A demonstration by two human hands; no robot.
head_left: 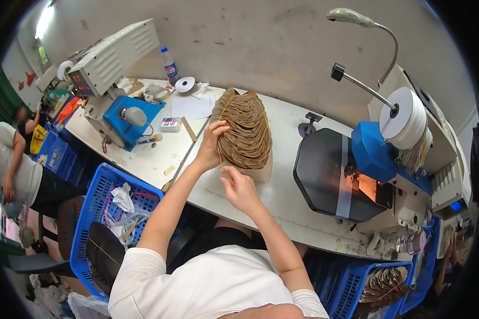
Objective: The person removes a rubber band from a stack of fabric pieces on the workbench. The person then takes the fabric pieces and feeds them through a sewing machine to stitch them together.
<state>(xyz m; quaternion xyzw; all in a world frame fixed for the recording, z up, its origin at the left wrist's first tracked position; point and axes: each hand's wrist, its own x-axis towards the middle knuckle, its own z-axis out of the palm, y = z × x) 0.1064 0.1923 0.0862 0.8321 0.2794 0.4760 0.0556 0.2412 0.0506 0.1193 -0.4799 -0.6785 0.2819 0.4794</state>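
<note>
A tall stack of brown, wavy-edged pieces [245, 127] stands on the white table [282, 186], with a yellowish strand along its left and right sides. My left hand [210, 143] rests against the stack's lower left side, its fingers bent onto the edge. Just below the stack's front, my right hand [240, 189] pinches the end of a thin yellowish strand [221, 159] that runs up toward my left hand. The thumb and forefinger of my right hand are close together.
To the right stands a machine with a black plate [324, 170] and a white thread spool [404, 117]. A blue machine [127, 117], a bottle [169, 66] and a small box [170, 124] are at left. Blue baskets [85, 228] flank me. Another person [16, 159] is far left.
</note>
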